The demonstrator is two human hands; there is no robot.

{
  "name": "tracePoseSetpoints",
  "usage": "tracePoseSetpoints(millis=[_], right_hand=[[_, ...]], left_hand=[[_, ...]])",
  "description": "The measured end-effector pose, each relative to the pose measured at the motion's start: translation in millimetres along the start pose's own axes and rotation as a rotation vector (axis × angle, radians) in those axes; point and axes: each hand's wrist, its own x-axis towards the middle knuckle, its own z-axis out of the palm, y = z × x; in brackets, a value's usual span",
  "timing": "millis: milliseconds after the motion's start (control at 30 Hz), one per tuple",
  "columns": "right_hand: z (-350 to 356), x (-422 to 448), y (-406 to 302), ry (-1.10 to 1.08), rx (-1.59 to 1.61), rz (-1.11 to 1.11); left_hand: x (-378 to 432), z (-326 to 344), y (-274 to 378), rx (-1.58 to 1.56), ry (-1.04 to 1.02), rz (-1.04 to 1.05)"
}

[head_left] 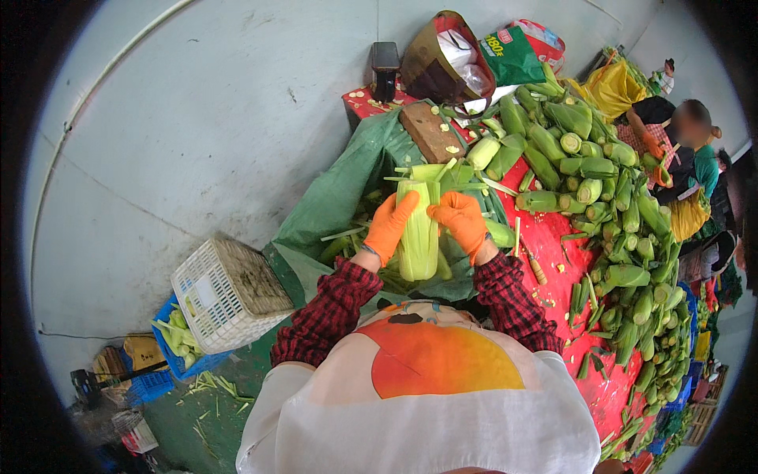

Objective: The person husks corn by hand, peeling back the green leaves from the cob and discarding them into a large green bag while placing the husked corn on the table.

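Observation:
My left hand (392,226), in an orange glove, grips the left side of an upright ear of corn (418,243) in pale green husk, its thumb across the front. At the ear's upper right, my right hand (463,222), also gloved in orange, pinches a strip of husk at its edge. Under both hands lies a green plastic sack (320,207) with loose husks inside. A wooden-handled tool (538,269) rests on the red table covering (553,302) to the right.
A large heap of unhusked corn (628,275) covers the table's right side. A brick (431,131) lies beyond my hands. Bags (512,56) stand at the back. A white plastic crate (237,296) is at left, above a blue crate (204,367). Other people work at the far right.

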Motion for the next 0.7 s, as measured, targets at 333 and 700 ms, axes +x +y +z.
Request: tracePoseSetpoints(millis=[333, 700], right_hand=[[-64, 5, 36, 0.351, 0.086, 0.047], [1, -15, 33, -0.037, 0.086, -0.060]], left_hand=[[-4, -18, -9, -0.035, 0.013, 0.043], [17, 13, 22, 0.712, -0.219, 0.366]])
